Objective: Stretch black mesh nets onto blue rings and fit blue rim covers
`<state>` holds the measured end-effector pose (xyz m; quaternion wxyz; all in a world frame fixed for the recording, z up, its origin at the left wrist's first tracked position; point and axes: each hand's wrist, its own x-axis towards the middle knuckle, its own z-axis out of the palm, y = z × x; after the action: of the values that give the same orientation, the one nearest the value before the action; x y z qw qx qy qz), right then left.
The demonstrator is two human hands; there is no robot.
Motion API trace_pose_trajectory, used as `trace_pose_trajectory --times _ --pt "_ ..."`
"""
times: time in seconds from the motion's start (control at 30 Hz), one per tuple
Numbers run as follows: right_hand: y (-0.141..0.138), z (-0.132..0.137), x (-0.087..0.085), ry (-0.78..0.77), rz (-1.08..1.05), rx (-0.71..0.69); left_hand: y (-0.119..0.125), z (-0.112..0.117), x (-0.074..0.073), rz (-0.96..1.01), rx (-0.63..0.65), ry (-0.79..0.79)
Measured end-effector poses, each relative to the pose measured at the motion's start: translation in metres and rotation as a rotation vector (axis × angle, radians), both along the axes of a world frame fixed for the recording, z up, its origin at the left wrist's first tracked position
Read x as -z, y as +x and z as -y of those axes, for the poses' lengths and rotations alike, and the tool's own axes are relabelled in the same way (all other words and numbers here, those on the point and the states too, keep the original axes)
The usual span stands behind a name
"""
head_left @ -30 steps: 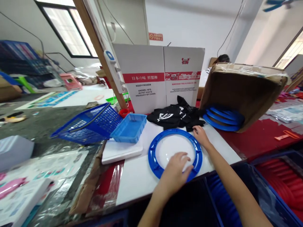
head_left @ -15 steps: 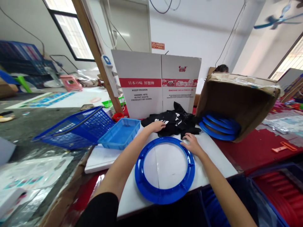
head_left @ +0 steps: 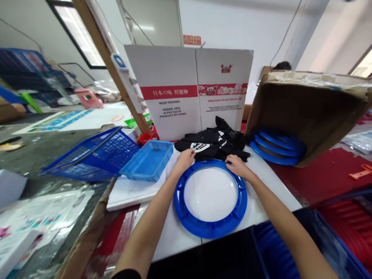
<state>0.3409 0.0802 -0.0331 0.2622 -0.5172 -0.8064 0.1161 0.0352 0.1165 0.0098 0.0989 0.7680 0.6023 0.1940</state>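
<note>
A blue plastic ring (head_left: 210,229) lies flat on the white tabletop before me. Just beyond it is a loose heap of black cloth pieces (head_left: 216,144) with white print. My left hand (head_left: 184,160), at the ring's far left, has its fingers closed at the near left edge of the cloth. At the ring's far right, my right hand (head_left: 238,166) has curled fingers at the cloth's near edge, close above the rim. The fingertips of both hands are partly hidden.
A light-blue tray (head_left: 148,161) and a blue basket (head_left: 95,157) stand left. White printed cardboard (head_left: 171,73) rises behind the cloth. A tipped carton (head_left: 322,112) at right holds several blue rings (head_left: 276,149). Red rings (head_left: 345,228) fill a crate at lower right.
My left hand has drawn back slightly toward the cloth's near edge, its fingers now closed. My right hand's spread fingers have curled in. The view has shifted a little.
</note>
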Motion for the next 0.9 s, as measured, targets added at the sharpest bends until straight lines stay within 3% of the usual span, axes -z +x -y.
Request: trace_pose_trajectory --times 0.13,0.3,0.37,0.47,0.63,0.77,0.9 --pt "-0.002 0.009 0.004 0.001 -0.036 0.020 0.004 0.008 -0.001 -0.018 0.010 0.025" --pt "0.001 0.016 -0.003 0.008 -0.033 -0.032 0.012 0.016 0.003 -0.015 -0.040 -0.002" --pt "0.003 0.019 -0.006 0.027 -0.017 -0.062 0.010 0.017 -0.005 0.013 -0.070 0.005" --pt "0.005 0.025 -0.008 0.061 0.014 -0.086 0.001 0.021 -0.029 0.066 -0.089 0.059" --pt "0.005 0.032 -0.011 0.104 0.041 -0.107 -0.016 0.029 -0.066 0.309 -0.075 0.336" --pt "0.003 0.033 -0.010 0.076 0.042 -0.117 -0.016 0.029 -0.069 0.362 -0.066 0.224" --pt "0.002 0.036 -0.011 0.121 0.006 -0.032 -0.015 0.026 -0.072 0.640 -0.092 0.245"
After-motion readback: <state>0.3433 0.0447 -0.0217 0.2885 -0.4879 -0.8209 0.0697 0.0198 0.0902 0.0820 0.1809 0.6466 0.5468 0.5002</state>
